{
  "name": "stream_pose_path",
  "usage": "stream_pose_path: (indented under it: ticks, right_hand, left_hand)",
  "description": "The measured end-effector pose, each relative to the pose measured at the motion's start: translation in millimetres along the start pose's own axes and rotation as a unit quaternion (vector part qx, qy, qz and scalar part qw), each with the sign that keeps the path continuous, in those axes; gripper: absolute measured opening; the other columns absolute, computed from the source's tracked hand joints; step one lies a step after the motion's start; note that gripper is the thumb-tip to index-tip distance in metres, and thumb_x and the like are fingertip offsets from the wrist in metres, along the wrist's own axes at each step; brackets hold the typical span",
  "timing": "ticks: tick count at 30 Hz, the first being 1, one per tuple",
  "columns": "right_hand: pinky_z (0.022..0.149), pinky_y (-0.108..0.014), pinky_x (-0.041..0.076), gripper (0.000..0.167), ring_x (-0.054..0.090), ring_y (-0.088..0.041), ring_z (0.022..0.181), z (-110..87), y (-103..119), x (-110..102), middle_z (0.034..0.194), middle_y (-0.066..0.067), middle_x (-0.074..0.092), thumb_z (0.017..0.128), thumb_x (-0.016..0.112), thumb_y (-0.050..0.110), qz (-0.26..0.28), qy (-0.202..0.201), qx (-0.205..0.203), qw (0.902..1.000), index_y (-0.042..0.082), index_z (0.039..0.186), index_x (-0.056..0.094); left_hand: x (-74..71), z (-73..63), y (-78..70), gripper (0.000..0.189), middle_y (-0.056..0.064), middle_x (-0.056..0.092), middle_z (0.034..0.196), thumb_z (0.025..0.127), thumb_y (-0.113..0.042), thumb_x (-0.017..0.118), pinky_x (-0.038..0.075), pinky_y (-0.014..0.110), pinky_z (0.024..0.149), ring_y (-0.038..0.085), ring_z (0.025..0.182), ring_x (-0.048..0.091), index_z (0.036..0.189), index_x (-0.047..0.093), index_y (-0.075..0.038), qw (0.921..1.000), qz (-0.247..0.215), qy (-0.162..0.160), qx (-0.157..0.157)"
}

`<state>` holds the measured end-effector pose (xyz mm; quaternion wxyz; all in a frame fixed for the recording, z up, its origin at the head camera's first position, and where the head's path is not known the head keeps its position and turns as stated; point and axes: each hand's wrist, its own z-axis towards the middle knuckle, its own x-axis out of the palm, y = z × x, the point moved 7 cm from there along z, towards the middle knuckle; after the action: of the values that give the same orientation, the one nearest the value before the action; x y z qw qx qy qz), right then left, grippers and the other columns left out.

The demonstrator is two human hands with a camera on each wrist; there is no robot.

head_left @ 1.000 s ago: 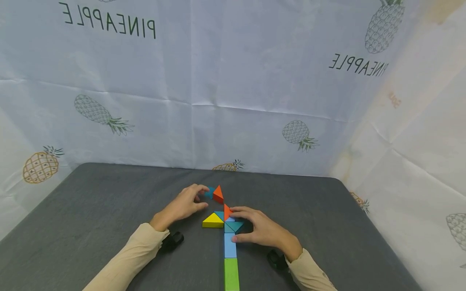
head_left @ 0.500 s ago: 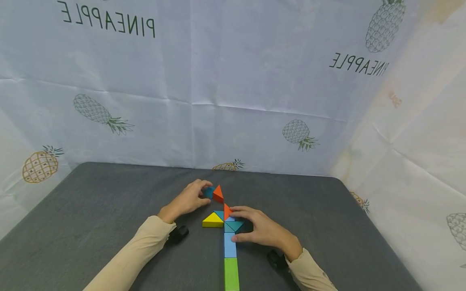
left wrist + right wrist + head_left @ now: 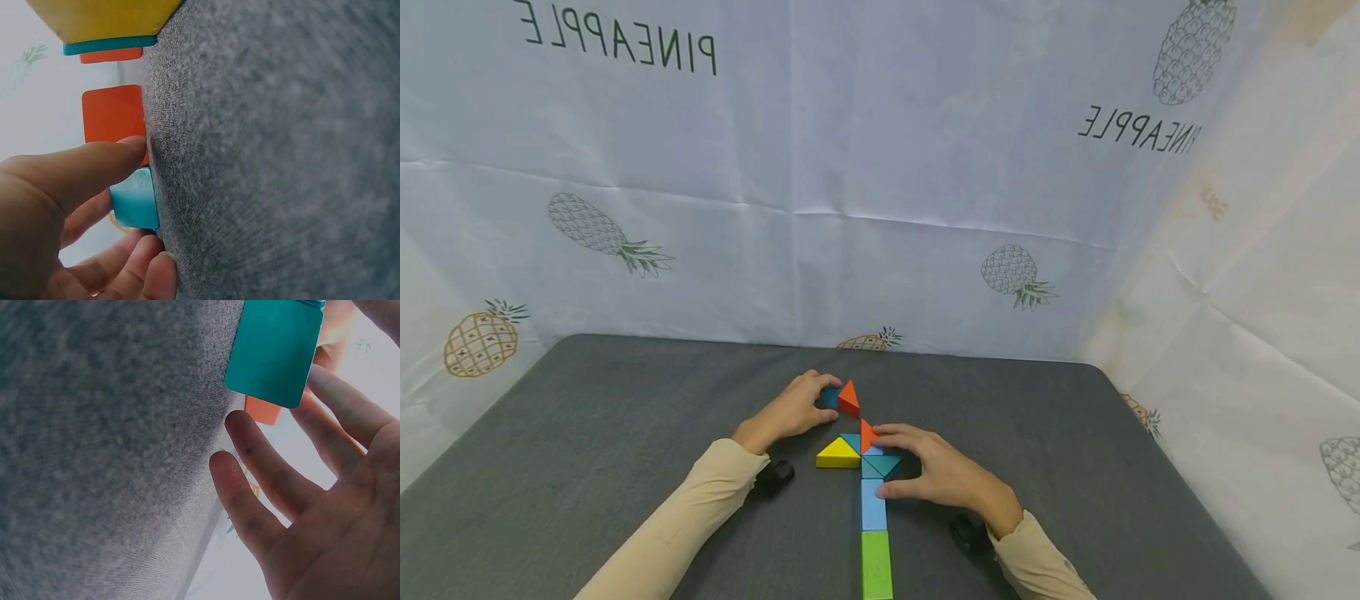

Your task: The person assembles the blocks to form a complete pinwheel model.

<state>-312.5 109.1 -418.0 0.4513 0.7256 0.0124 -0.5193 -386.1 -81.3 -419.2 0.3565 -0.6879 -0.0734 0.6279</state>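
My left hand (image 3: 790, 408) has its thumb and fingers curled around a small blue block (image 3: 830, 397) at the far end of the row. That block touches a red-orange triangular block (image 3: 848, 400); in the left wrist view the thumb tip overlaps the red block (image 3: 114, 115) beside the blue one (image 3: 135, 199). My right hand (image 3: 943, 471) rests by the row with fairly straight fingers. Its index finger reaches a second red-orange triangle (image 3: 866, 437), its thumb a light blue block (image 3: 873, 504). Teal triangular blocks (image 3: 882, 464) lie between them.
A yellow triangular block (image 3: 838, 454) adjoins the row's left side, with a teal piece behind it. Nearest me lies a long green block (image 3: 876, 567). The grey table (image 3: 1037, 433) ends at a pineapple-printed cloth (image 3: 880, 150).
My left hand has moved slightly forward and to the right, and its fingers have come in around the blue block. The right hand and the rest of the row look unchanged.
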Motion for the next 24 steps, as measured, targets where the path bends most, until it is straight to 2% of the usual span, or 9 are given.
stream_pose_path:
  ticks: [6, 14, 24]
  right_hand:
    - [0.111, -0.057, 0.037, 0.066, 0.041, -0.027, 0.143, 0.0, 0.3, -0.4, 0.154, 0.001, 0.044, 0.088, 0.072, 0.047, 0.001, 0.0, 0.0, 1.0, 0.015, 0.143, 0.054]
    - [0.112, -0.056, 0.037, 0.066, 0.042, -0.026, 0.143, -0.2, 0.7, -0.2, 0.154, 0.001, 0.044, 0.088, 0.071, 0.048, -0.001, 0.001, -0.005, 1.0, 0.015, 0.143, 0.054]
    - [0.111, -0.056, 0.038, 0.065, 0.043, -0.026, 0.142, 0.0, 1.7, -0.7, 0.154, 0.0, 0.045, 0.088, 0.072, 0.048, -0.001, 0.0, -0.006, 1.0, 0.015, 0.142, 0.055]
  left_hand:
    - [-0.6, -0.1, 2.7, 0.038, 0.018, 0.055, 0.126, 0.092, -0.014, 0.072, 0.048, 0.05, 0.094, 0.033, 0.112, 0.053, 0.128, 0.06, -0.007, 0.9999, -0.006, -0.002, -0.014]
    - [-2.6, -1.4, 6.4, 0.022, 0.014, 0.056, 0.112, 0.091, -0.014, 0.072, 0.05, 0.045, 0.088, 0.027, 0.1, 0.054, 0.11, 0.061, -0.011, 0.9996, -0.004, -0.011, -0.026]
    - [-5.7, -4.1, 7.3, 0.019, 0.013, 0.059, 0.111, 0.09, -0.01, 0.071, 0.051, 0.048, 0.089, 0.028, 0.103, 0.056, 0.107, 0.064, -0.01, 0.9996, -0.007, -0.019, -0.019]
